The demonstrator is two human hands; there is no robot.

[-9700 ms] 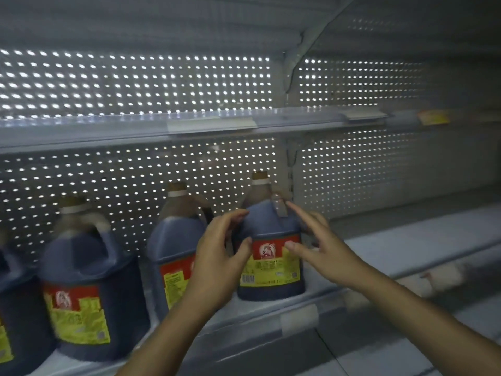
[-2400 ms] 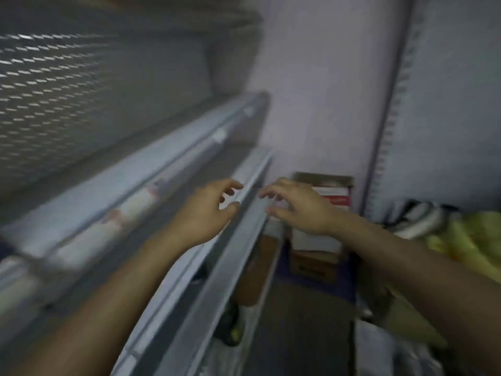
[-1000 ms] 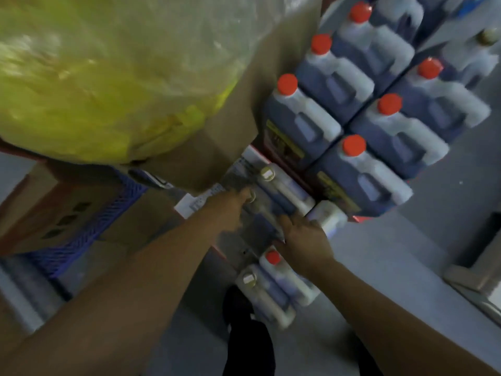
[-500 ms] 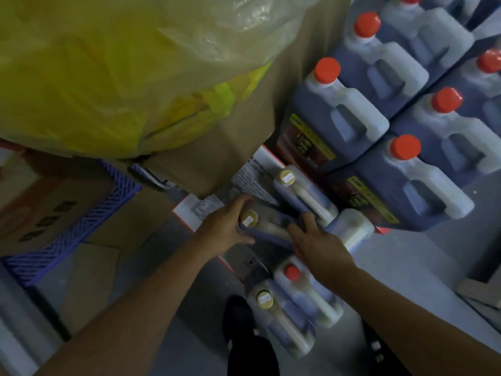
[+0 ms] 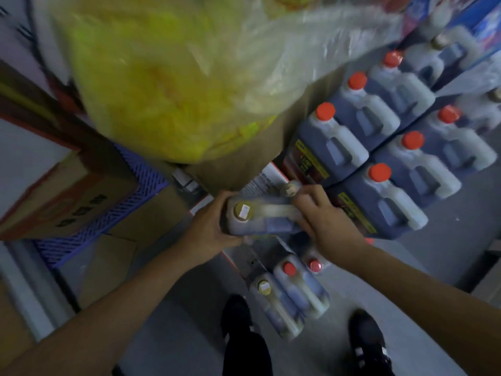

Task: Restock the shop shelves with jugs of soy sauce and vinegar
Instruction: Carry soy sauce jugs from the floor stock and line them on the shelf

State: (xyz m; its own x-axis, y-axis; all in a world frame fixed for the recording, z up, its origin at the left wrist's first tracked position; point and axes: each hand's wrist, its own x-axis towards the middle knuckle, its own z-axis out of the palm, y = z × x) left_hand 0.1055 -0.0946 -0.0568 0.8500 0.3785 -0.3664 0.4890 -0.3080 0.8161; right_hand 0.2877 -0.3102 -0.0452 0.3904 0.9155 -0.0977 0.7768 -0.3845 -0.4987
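The jug (image 5: 260, 218) with the gold cap sits right between both hands, up off the open carton (image 5: 260, 183) below it, cap end toward the left hand and its white handle running off to the right, so the long axis is basically side to side in the head view. Left hand (image 5: 210, 226) is wrapped around the cap-end shoulder, fingers curled on the body. Right hand (image 5: 322, 215) is curled over the handle end, looks like a grip on the handle itself, though motion blur makes the exact finger placement hard to call. Both hands are touching it, neither is really nearer. My guess is it's mid-lift out of the carton and next has to swing left toward the shelf, which isn't in view here. A few more small jugs (image 5: 287, 297) lie on the floor near the person's shoes (image 5: 366, 346), and a block of red-capped big jugs (image 5: 379, 164) stands just to the right. Yellow plastic bag (image 5: 176, 77) on a cardboard box looms right above the carton, so I'd watch for snagging it on the way up
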